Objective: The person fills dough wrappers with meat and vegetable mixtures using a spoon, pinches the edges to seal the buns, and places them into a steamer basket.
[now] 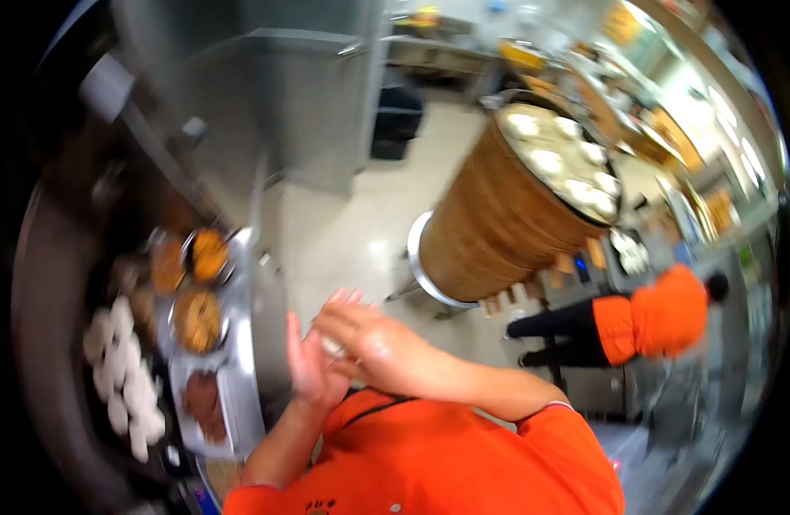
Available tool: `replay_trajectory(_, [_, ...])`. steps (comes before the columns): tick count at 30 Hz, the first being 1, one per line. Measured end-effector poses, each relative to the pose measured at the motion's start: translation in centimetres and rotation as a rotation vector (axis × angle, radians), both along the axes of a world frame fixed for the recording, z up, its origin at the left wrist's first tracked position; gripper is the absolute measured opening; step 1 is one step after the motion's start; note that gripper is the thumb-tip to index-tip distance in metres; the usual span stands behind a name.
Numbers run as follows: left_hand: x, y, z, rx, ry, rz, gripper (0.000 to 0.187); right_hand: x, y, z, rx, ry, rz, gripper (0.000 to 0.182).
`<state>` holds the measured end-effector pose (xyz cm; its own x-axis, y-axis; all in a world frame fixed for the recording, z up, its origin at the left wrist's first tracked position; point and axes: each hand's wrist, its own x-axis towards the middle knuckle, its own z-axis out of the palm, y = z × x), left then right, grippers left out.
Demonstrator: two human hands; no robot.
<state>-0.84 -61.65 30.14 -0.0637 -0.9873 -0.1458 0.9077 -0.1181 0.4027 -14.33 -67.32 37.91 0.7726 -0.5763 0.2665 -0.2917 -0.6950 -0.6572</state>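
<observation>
My left hand (313, 365) is raised in front of my orange shirt, its palm turned toward the other hand and its fingers pointing up. My right hand (373, 343) lies cupped across it. Between the two palms a small white piece (333, 346), which looks like dough, shows in part; both hands hold it. My right fingers hide the rest of it.
At left, a metal counter (247, 360) bears bowls of orange filling (209, 255), a tray of brown filling (206, 408) and several white dough pieces (124, 378). Ahead right stands a tall steamer stack (489, 215) with white buns (547, 161). A co-worker (665, 313) in orange is at right.
</observation>
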Motion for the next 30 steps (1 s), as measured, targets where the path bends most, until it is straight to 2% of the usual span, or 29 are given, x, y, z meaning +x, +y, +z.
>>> replay_trajectory(3, [-3.8, -3.4, 1.9, -0.102, 0.005, -0.151, 0.092, -4.3, -1.5, -0.1, -0.076, -0.052, -0.145, 0.042])
replay_trajectory(5, [-6.1, -4.9, 3.3, -0.094, 0.044, -0.2, 0.09, -7.3, -2.4, 0.7, -0.059, -0.083, -0.148, 0.041])
replay_trajectory(6, [-7.3, -5.8, 4.0, -0.003, 0.062, -0.171, 0.084, -9.2, -3.5, 1.3, -0.053, -0.113, -0.156, 0.04])
replay_trajectory(9, [-10.1, -8.7, 2.4, -0.04, 0.03, -0.203, 0.081, -16.0, -7.8, 4.4, -0.043, -0.103, -0.25, 0.038])
replay_trajectory(10, [-11.6, -9.3, 4.0, 0.038, -0.072, -0.17, 0.074, -18.8, -10.0, 5.4, -0.163, -0.073, -0.31, 0.038])
replay_trajectory(11, [-12.2, -10.1, 3.8, 0.037, -0.082, -0.154, 0.074, -21.4, -12.5, 6.8, -0.283, -0.045, -0.366, 0.038])
replay_trajectory(14, [-14.0, -11.7, 1.7, 0.147, -0.156, -0.142, 0.066, -28.3, -21.4, 10.4, -0.328, 0.09, -0.567, 0.042])
replay_trajectory(17, [-14.7, -12.2, -0.4, 0.235, -0.178, -0.057, 0.064, -34.0, -33.1, 10.8, -0.28, 0.223, -0.753, 0.045])
replay_trajectory(19, [-15.0, -11.9, -1.2, 0.285, -0.174, 0.007, 0.063, -37.4, -41.1, 8.7, -0.396, 0.231, -0.731, 0.045])
replay_trajectory(22, [-14.9, -11.1, -2.8, 0.375, -0.156, 0.128, 0.061, -38.8, -48.5, 6.8, -0.383, 0.347, -0.736, 0.049])
replay_trajectory(27, [-15.2, -10.4, -4.3, 0.497, -0.137, 0.288, 0.057, -37.8, -53.4, 5.8, -0.29, 0.454, -0.632, 0.056])
replay_trajectory(30, [-15.2, -10.5, -4.9, 0.517, -0.125, 0.308, 0.056, -37.6, -53.0, 8.3, -0.239, 0.401, -0.7, 0.076])
